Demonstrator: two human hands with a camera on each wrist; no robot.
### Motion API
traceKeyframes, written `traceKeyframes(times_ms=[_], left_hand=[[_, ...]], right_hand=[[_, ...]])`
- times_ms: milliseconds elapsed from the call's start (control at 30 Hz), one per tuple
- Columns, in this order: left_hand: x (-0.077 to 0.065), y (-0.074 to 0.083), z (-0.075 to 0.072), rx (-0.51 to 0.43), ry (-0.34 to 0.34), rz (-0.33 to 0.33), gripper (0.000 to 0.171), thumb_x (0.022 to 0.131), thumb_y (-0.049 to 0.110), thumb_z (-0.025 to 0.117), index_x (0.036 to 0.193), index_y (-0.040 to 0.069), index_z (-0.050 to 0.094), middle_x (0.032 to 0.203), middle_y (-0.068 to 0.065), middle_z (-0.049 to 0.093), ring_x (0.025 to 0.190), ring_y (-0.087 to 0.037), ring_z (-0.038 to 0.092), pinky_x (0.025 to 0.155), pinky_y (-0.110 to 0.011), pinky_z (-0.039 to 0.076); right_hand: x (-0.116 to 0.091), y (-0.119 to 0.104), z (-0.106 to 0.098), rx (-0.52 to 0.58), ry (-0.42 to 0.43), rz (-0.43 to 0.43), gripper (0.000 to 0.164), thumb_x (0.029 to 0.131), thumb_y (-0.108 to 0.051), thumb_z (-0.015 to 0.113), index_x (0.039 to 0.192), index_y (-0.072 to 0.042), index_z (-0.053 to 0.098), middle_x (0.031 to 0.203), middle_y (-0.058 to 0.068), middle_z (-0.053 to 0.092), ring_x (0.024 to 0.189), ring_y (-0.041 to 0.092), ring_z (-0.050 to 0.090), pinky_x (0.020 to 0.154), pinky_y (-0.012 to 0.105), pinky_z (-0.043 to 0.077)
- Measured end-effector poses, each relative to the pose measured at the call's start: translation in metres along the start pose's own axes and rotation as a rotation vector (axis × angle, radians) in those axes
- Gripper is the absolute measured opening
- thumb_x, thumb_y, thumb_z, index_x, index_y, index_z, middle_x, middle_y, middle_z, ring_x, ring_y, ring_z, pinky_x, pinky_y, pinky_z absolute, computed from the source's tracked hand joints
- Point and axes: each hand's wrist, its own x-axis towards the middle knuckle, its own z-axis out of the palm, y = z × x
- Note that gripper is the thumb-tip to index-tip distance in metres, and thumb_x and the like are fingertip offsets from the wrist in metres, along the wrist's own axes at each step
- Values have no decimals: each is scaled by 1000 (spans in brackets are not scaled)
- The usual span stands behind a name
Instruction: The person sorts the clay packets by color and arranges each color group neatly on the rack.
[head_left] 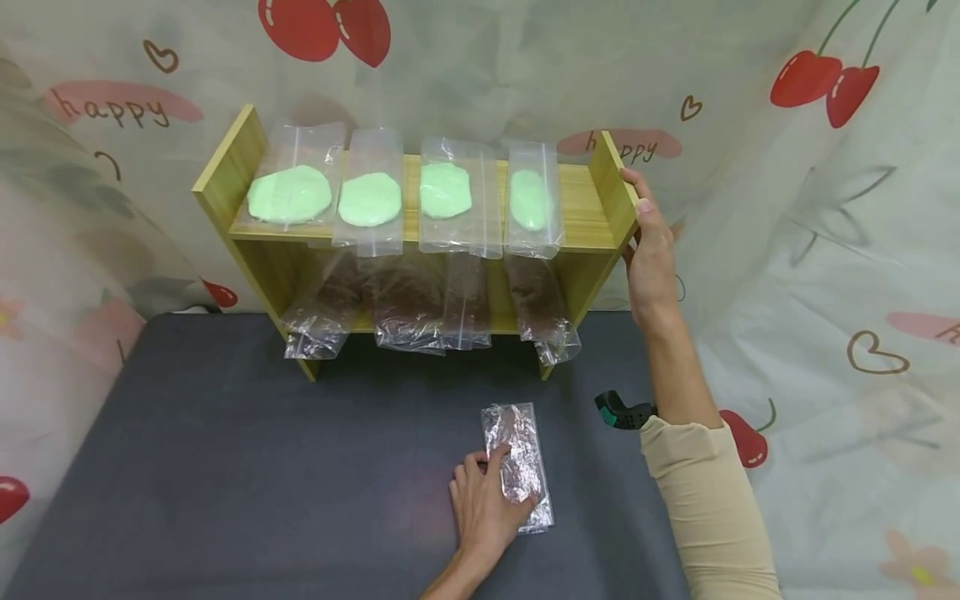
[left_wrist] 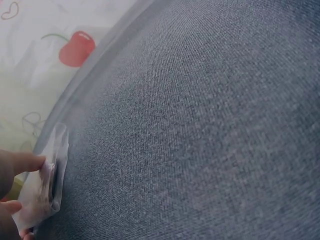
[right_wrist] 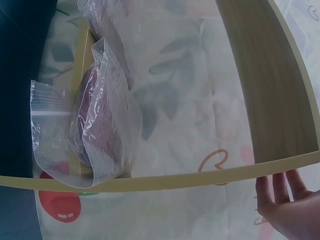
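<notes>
My left hand (head_left: pixel 483 504) holds a clear plastic bag (head_left: pixel 522 454) low on the dark table. Its index finger lies along one side and the thumb spans to the other; in the left wrist view, the fingertips (left_wrist: pixel 37 162) meet the bag (left_wrist: pixel 59 175). Against the outer right side of a two-tier wooden shelf (head_left: pixel 620 196), my right hand (head_left: pixel 648 250) is raised. Its fingers (right_wrist: pixel 280 187) touch the outside of the side panel (right_wrist: pixel 200 178). A zip bag with a purplish lump (right_wrist: pixel 102 115) lies inside the lower tier.
Bags with pale green flat lumps (head_left: pixel 371 200) lean along the upper tier. Bags with dark contents (head_left: pixel 408 308) hang over the lower tier's front edge. The shelf stands at the back of the dark table (head_left: pixel 285 483), before a patterned curtain (head_left: pixel 480 67).
</notes>
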Motion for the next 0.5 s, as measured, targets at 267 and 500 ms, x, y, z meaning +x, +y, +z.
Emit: traceKeyframes(times_ms=[267, 500], left_hand=[[1, -1, 1, -3, -46, 51, 77, 55, 34, 91, 126, 23, 64, 102, -7, 59, 84, -23, 50, 74, -37, 36], [5, -2, -5, -247, -102, 6, 68, 61, 1, 80, 125, 19, 65, 108, -10, 57, 76, -21, 59, 61, -32, 47]], right_hand=[[1, 3, 0, -12, -1, -17, 45, 102, -40, 35, 143, -29, 52, 124, 9, 47, 115, 23, 42, 99, 45, 33], [1, 4, 1, 3, 4, -26, 46, 102, -39, 35, 143, -27, 52, 118, 10, 49, 109, 23, 45, 91, 40, 37]])
